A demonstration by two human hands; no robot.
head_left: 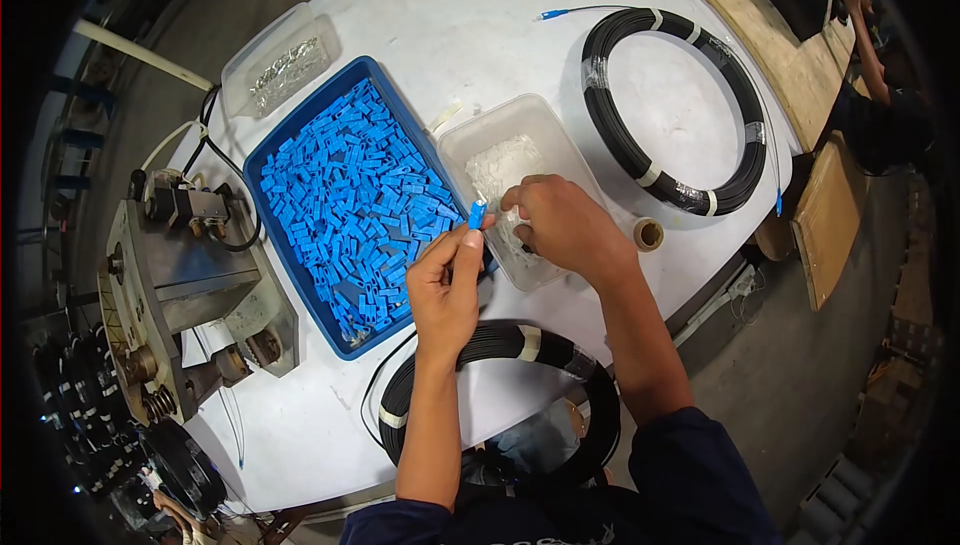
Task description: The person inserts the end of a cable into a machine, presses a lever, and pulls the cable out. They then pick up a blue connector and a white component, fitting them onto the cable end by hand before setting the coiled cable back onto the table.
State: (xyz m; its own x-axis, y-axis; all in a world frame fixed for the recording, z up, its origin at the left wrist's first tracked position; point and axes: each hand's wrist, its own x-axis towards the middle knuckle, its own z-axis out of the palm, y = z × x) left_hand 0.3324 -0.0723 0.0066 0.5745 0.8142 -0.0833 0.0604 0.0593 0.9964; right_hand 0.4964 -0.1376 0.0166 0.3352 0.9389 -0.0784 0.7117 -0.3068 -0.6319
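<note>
My left hand is closed, pinching a blue fibre-optic connector upright between thumb and fingers. A pale tip shows at the connector's top. Beside it, my right hand reaches over a translucent plastic box of small clear pieces. Its fingers are bent, with thumb and forefinger apart; no held thing shows between them. A blue tray full of blue connector housings stands left of my hands. Below my wrists lies a coil of black cable with pale tape bands.
Another black cable coil with blue connector ends lies at the right, near a tape roll. A metal press stands at the left edge. Behind the tray is a clear box of small parts. Another person's arm shows far right.
</note>
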